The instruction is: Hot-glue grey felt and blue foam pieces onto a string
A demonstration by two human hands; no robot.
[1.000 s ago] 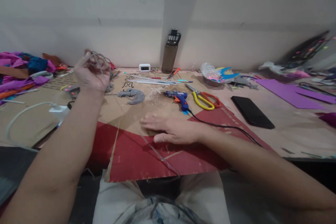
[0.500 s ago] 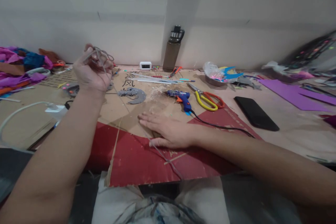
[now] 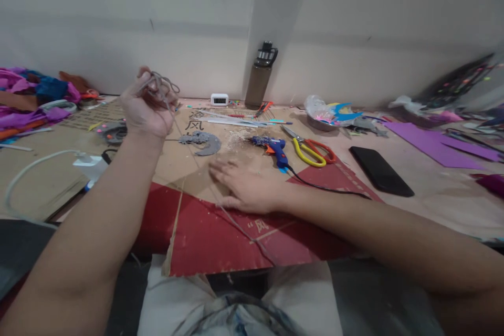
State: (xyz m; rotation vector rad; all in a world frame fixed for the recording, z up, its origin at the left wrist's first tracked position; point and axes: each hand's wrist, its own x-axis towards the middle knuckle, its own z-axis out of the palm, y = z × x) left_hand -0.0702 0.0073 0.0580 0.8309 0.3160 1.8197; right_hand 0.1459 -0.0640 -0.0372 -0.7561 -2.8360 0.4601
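You are holding your left hand [image 3: 147,110] raised above the far left of the brown-and-red cardboard sheet [image 3: 205,244], its fingers closed around a few loops of thin grey wire [image 3: 159,83]. One strand is running down from that fist, apparently under your right hand [image 3: 246,186], and on to the near edge of the sheet. The right hand is lying palm down with its fingers spread open, gripping nothing. To do this well, I judge you should be keeping that palm pressing firmly so the strand is not slipping. The left hand should be pulling smoothly in line with the strand rather than jerking, so the wire is not kinking. You should also be keeping the strand away from the cord of the blue hot-glue gun [image 3: 275,148] lying just beyond your fingertips on the surface [image 3: 433,194]. Compared with half a second ago, your right hand is sitting slightly farther from you, uncovering more of a printed character by the wrist. Your left fist is shifting a little toward the centre.
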